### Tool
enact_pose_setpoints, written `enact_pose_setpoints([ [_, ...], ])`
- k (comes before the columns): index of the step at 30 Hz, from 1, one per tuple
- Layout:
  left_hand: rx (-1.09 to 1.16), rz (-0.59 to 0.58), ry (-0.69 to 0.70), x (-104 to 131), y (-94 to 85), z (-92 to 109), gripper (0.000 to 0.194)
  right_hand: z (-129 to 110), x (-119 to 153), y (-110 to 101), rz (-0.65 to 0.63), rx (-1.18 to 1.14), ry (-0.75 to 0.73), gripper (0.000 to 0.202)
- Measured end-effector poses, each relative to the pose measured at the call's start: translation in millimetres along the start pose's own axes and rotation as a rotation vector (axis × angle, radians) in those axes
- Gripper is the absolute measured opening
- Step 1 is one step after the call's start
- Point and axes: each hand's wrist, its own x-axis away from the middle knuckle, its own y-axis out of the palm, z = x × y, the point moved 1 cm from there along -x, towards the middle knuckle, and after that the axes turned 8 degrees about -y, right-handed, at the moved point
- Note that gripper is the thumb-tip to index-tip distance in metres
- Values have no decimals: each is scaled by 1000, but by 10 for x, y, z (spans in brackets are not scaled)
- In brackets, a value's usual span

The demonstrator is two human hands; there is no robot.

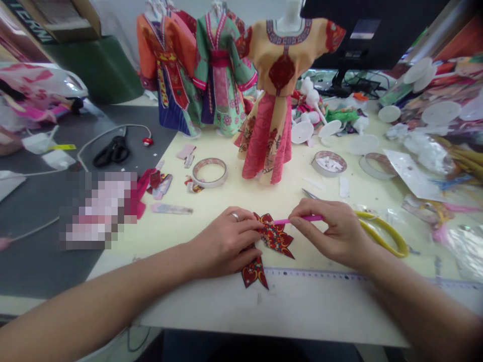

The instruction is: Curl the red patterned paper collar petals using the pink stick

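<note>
Under my left hand (230, 244), which wears a ring, lies a red patterned cutout (277, 239) with pointed edges. The fingers press on its left part, and a tail of the same pattern shows below them. My right hand (326, 229) pinches a thin pink stick (283, 220), whose tip meets the upper edge of the cutout. Just below the pieces runs a clear ruler (313, 274). Yellow-handled scissors (383, 234) lie beside my right wrist, partly hidden by that hand.
Dressed doll forms stand behind, the nearest in a yellow and pink dress (277, 100). Between them and my hands are a tape roll (210, 172) and a ring holding white scraps (329, 163). Black scissors (112, 152) lie left; plastic bags (466, 246) lie right.
</note>
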Motion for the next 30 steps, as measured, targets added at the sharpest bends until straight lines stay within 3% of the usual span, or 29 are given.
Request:
enact_pose_setpoints([
  [30,-11,7,26,1,7,-5,17,10,-9,24,-47,12,82,11],
])
